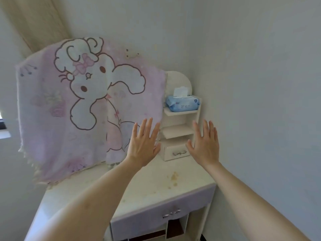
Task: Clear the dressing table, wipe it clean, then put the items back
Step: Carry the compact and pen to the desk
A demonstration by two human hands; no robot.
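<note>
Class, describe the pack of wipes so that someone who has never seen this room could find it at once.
Start at the dressing table and look to its back right corner, where a small shelf tower stands against the wall. The pack of wipes lies on the top shelf: pale blue, with a white sheet sticking up; the shelves below hold nothing.

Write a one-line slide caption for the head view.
Both hands, left and right, held open above a stained dressing table, tissue pack on its shelf.

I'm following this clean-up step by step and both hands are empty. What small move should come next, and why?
Probably the right hand reaching up for the blue pack of wipes on the white shelf unit's top shelf: the cream tabletop shows yellowish stains, and both it and the left hand are open.
</note>
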